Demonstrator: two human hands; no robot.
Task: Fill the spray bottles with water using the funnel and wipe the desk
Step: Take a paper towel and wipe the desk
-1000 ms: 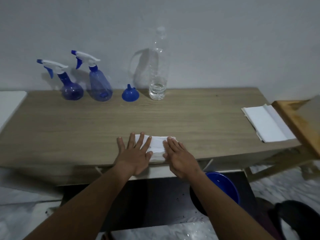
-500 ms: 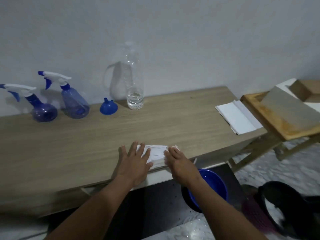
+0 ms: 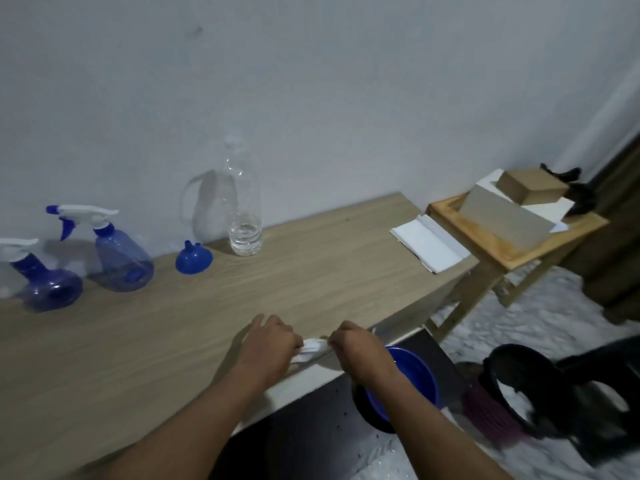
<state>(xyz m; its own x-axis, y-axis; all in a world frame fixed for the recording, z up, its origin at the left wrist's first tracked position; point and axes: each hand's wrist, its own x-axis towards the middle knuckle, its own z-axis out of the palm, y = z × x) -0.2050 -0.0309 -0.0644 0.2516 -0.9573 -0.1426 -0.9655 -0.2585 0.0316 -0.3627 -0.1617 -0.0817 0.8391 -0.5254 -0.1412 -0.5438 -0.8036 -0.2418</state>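
At the front edge of the wooden desk (image 3: 311, 271), my left hand (image 3: 268, 344) and my right hand (image 3: 360, 348) each grip an end of a bunched white tissue (image 3: 311, 348). Two blue spray bottles with white triggers stand at the back left: one (image 3: 119, 254) nearer the middle, one (image 3: 41, 278) at the frame's left edge. A blue funnel (image 3: 193, 258) sits upside down beside them. A clear plastic bottle (image 3: 244, 216) holding a little water stands by the wall.
A stack of white tissues (image 3: 427, 242) lies on the desk's right end. A small wooden side table (image 3: 512, 251) with boxes stands to the right. Below the desk edge sit a blue basin (image 3: 405, 382) and, further right, a black chair (image 3: 554, 389).
Both hands went from lying flat on the spread tissue to closing on it and bunching it at the desk edge. The view has swung to the right and tilted.
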